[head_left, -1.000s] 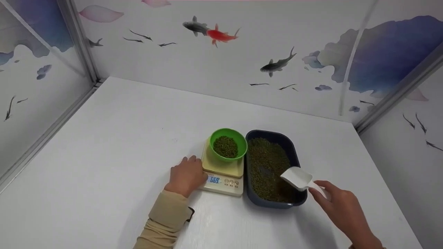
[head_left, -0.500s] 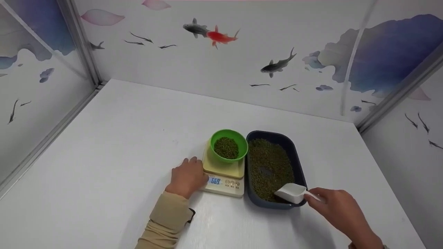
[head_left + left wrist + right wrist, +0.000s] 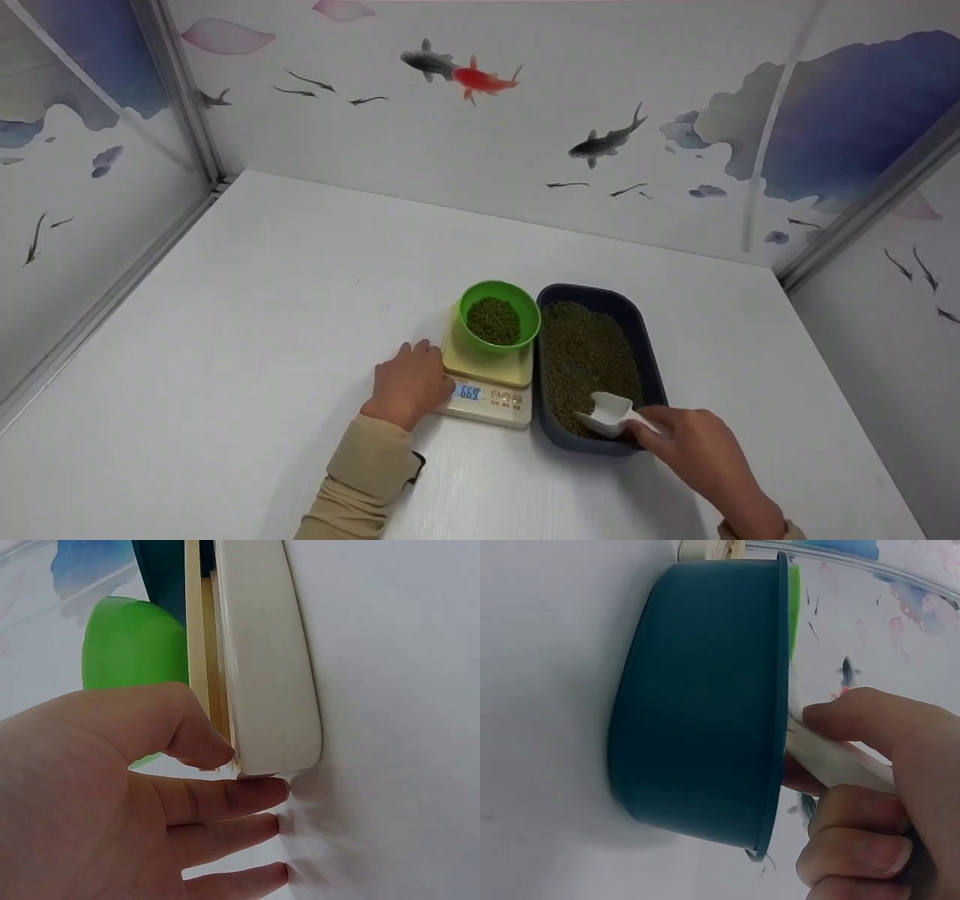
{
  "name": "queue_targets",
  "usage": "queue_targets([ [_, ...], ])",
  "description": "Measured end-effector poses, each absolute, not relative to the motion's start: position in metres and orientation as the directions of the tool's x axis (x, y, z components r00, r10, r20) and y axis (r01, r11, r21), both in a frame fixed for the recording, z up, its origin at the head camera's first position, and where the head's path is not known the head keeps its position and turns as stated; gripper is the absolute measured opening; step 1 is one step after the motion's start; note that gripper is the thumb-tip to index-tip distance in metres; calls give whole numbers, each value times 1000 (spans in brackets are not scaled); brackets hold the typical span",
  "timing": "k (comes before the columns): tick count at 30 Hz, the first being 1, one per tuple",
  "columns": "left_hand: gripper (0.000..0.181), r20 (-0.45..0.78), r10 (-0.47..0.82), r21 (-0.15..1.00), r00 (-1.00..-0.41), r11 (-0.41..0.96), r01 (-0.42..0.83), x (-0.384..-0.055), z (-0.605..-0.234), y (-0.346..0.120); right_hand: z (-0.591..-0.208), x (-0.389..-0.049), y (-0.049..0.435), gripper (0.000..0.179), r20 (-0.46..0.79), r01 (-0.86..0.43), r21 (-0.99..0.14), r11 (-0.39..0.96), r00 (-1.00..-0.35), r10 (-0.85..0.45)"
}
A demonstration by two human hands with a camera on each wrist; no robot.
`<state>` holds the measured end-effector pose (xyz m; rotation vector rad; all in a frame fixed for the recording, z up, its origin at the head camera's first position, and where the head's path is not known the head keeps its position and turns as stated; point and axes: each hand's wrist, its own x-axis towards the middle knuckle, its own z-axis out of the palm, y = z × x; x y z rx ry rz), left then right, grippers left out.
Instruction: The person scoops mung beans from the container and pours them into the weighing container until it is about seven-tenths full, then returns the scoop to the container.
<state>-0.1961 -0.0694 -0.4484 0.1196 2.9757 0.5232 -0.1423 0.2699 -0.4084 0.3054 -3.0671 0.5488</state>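
My right hand [image 3: 701,454] grips the handle of a white scoop [image 3: 611,411]; in the right wrist view its fingers curl round the handle [image 3: 832,757]. The scoop's bowl is down among small green beans [image 3: 589,352], probably mung beans, at the near end of a dark blue tub [image 3: 551,435]. My left hand [image 3: 409,382] rests against the left side of a kitchen scale [image 3: 487,412], its fingers fairly straight and its thumb on the upper edge. On the scale's platform stands a green bowl [image 3: 529,315] holding some beans [image 3: 493,321]. The display [image 3: 469,393] seems to read 669, decimal point unclear.
The tub stands close along the scale's right side. Both are on a white table [image 3: 300,300], with fish-painted panels [image 3: 480,135] behind it and more panels at either side. A metal post [image 3: 184,97] rises at the back left corner.
The scoop has moved left and down, from above the tub's near right part into the beans. My left hand, the scale and the bowl stay put, and the display looks unchanged.
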Motion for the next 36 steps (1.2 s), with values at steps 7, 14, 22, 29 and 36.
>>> queue_targets([
  [7,36,-98,91,343,-991,938,52,-196,-448,-70,-421,-147,258,35,134,-220,-320,921,-973,-186],
  [14,33,-84,91,350,-992,935,56,-196,-448,-70,-423,-152,251,26,142,-230,-258,938,-970,-199],
  [22,28,-58,94,348,-994,935,68,-194,-446,-68,-427,-157,242,18,190,-254,-198,947,-957,-217],
  [29,33,-98,96,355,-991,933,56,-192,-449,-69,-437,-165,235,25,171,-231,-252,940,-966,-192],
  [36,33,-97,103,343,-990,937,64,-195,-448,-69,-441,-176,234,23,187,-257,-230,939,-958,-217],
])
